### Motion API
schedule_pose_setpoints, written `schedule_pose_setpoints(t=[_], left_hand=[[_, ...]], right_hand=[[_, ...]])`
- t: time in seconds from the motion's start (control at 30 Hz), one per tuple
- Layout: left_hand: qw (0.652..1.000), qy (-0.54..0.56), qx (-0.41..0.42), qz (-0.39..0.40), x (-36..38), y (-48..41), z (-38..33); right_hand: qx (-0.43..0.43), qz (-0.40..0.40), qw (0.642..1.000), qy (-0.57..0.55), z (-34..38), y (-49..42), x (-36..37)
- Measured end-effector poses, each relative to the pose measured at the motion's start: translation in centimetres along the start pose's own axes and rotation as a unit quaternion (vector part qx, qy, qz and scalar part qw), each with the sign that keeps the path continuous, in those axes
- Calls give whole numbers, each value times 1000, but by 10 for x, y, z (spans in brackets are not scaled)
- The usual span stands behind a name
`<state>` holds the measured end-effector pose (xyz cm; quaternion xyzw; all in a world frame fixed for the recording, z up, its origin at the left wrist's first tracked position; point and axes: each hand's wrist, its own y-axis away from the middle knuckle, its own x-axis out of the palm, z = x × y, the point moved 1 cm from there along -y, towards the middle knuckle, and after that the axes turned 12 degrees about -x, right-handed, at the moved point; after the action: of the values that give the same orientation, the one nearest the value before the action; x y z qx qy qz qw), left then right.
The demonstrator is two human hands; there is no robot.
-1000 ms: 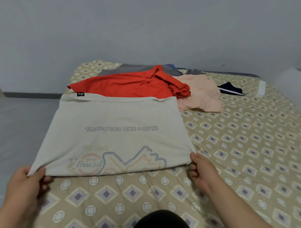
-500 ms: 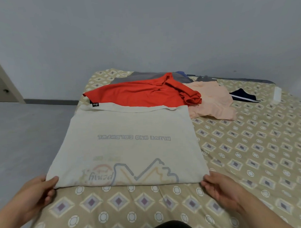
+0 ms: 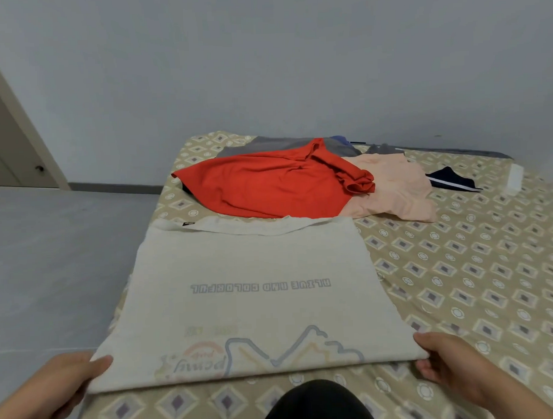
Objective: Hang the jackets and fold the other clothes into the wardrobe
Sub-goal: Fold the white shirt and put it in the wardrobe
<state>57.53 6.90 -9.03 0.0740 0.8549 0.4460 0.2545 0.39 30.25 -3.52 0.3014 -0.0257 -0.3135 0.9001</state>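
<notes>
Left hand (image 3: pixel 65 386) and right hand (image 3: pixel 446 363) are drawing the cream shirt (image 3: pixel 256 288) nearer.
Each is pinching a corner, the shirt lying between them.

The left hand (image 3: pixel 65 386) and right hand (image 3: pixel 450 363) are seen bare to the forearms, and black clothing (image 3: pixel 313 405) is worn.

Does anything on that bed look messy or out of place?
Only the far pile: the red shirt lies crumpled across a peach garment and a grey garment, unfolded. The cream shirt in front lies flat and neat.
</notes>
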Motion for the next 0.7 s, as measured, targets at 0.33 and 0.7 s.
schedule_pose_setpoints(t=[0.33,0.7], left_hand=[[969,-245,10,-3,-10,35,29],[942,-164,212,-203,32,-24,-120]], right_hand=[[-17,6,933,360,-3,31,-24],[-241,1,864,441,71,-90,73]])
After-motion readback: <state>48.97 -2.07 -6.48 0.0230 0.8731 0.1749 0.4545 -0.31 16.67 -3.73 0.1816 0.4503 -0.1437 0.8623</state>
